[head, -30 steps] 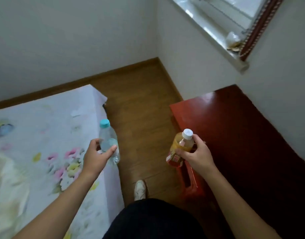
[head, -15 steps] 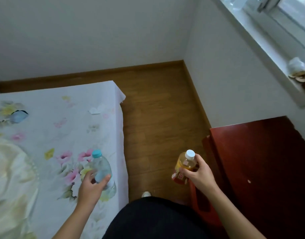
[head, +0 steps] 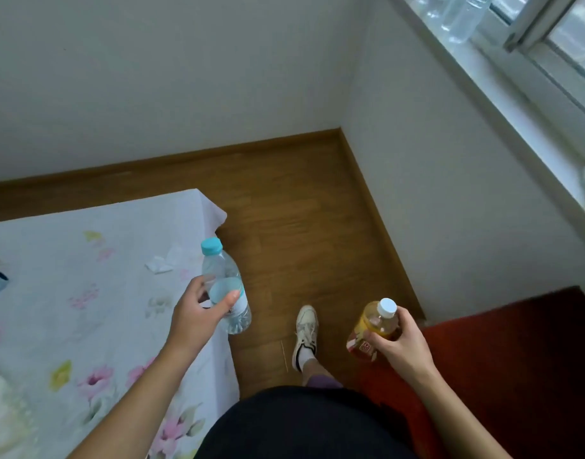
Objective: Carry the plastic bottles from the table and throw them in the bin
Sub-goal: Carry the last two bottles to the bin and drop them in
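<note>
- Wooden floor [head: 301, 200] fills the middle of the head view and ends in a corner between two white walls [head: 152, 77].
- A sill [head: 516, 104] runs along the right wall under a window. A see-through bottle [head: 463, 18] stands on it near the top edge.
- A floral sheet [head: 85, 293] covers the surface on the left, with a paper scrap [head: 158, 265] lying on it.
- The dark red table [head: 516, 359] sits at lower right, against the right wall.
- The left hand [head: 198, 313] grips the water bottle [head: 224, 279] around its label, thumb on the near side and fingers curled behind. The blue cap points up, and the bottle is in the air over the sheet's edge.
- The right hand [head: 400, 346] has its fingers clamped round the yellow bottle [head: 373, 326] just below the white cap. The bottle is off the table, in the air beside the table's left edge.
- Between the two bottles, a white shoe [head: 306, 329] stands on the floor.
</note>
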Demonstrator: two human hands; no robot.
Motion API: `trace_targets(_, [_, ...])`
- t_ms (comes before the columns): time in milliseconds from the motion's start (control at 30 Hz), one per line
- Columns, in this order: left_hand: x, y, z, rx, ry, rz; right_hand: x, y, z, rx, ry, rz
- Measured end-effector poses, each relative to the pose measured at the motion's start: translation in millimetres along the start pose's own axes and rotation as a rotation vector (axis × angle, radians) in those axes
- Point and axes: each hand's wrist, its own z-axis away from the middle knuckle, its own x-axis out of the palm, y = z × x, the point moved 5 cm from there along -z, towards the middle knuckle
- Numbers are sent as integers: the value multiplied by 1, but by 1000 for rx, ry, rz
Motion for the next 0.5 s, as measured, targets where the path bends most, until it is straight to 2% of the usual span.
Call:
trace_targets(100, [-6, 15, -45, -37, 46, -17, 10, -36, -61, -23, -66, 26])
trace_targets(233, [-20, 8, -87, -177, 142, -49, 29, -101, -142, -94, -172, 59])
trace_targets(500, [-77, -37, -123, -462, 424, 92, 91, -266, -281, -285, -354, 78])
